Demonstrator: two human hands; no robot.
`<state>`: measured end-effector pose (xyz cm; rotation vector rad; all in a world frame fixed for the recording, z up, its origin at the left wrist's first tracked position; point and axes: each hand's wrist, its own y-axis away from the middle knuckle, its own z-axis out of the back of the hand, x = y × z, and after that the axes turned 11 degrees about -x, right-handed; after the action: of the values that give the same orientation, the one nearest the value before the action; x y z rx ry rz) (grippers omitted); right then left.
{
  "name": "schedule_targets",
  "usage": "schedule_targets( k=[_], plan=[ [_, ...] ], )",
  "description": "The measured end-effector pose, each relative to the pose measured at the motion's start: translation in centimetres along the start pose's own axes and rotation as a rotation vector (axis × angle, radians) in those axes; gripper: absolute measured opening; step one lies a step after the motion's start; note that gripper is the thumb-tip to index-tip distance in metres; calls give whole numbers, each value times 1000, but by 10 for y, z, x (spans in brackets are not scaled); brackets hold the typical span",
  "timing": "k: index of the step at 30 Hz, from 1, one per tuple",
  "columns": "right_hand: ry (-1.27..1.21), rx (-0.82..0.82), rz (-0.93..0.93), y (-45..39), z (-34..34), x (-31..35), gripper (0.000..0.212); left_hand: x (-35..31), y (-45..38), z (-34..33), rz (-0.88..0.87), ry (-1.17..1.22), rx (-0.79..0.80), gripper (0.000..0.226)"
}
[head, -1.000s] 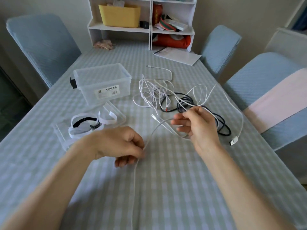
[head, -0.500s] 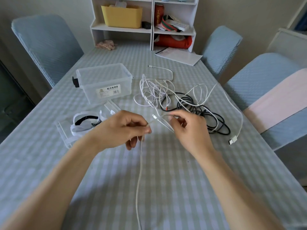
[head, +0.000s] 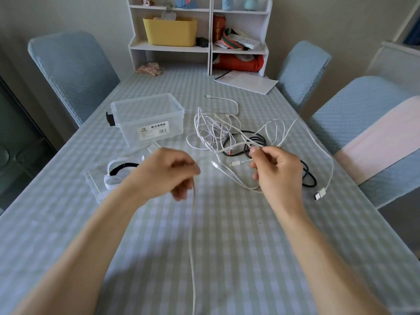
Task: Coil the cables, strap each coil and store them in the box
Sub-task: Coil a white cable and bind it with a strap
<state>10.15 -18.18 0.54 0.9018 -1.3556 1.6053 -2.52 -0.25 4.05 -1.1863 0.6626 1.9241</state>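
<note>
The left hand point(head: 167, 171) pinches a white cable point(head: 193, 235) that hangs down toward the person; the right hand point(head: 276, 169) curls around white loops beside the tangled pile point(head: 218, 133); the clear box point(head: 147, 118) sits behind.

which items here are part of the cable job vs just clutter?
Job: white cable pinched by left hand and right hand; black cable; clear storage box; straps.
Clutter: paper; yellow bin; red can; shelf.

Ahead of the right hand's fingertips point(head: 254, 153) the tangled cables point(head: 227, 135) block passage; left of them, bare tablecloth point(head: 193, 123) leads to the clear box point(head: 148, 118).
</note>
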Motion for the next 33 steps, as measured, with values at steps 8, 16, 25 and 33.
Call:
schedule_targets(
  k=[8,16,25,33],
  plan=[
    [-238,290,-488,8,-9,16,18,-3,3,-35,269,758,-131,12],
    [-264,457,-599,11,-8,17,8,8,5,-51,262,788,-110,6],
    [-279,496,-521,16,-12,15,8,10,3,-48,296,821,-162,10],
    [-264,663,-608,20,-11,21,30,15,0,-50,141,740,-377,10]
  ],
)
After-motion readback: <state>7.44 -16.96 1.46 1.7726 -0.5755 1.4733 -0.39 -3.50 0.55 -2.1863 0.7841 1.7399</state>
